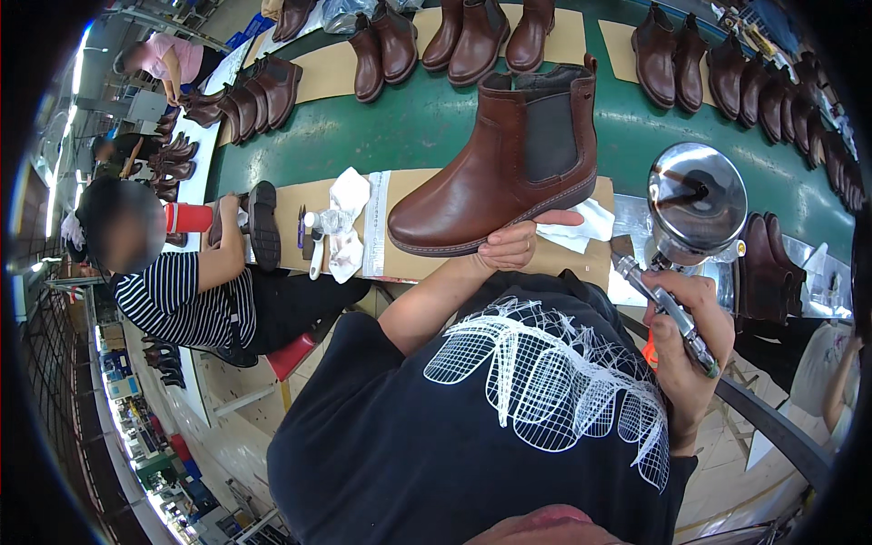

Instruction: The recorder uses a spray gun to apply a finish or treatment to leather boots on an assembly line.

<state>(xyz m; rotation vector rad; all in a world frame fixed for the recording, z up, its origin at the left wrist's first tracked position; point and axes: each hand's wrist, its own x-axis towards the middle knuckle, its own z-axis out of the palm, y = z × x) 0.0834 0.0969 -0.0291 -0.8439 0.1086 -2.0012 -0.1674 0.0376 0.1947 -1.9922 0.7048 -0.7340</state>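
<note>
A brown ankle boot [504, 168] with a dark elastic side panel is held up by its sole on my left hand [513, 245], toe pointing left. My right hand [692, 336] grips a metal spray gun [668, 304] with a shiny round cup [697, 195] on top, to the right of the boot. A white cloth [581, 227] lies under the boot's heel on a cardboard sheet [409, 195].
Several brown boots stand in rows on the green conveyor table [427, 118] beyond. A person in a striped top [182, 300] sits to my left holding a boot sole [263, 222]. White rags [345, 222] lie on the cardboard. Dark boots [767, 272] stand at right.
</note>
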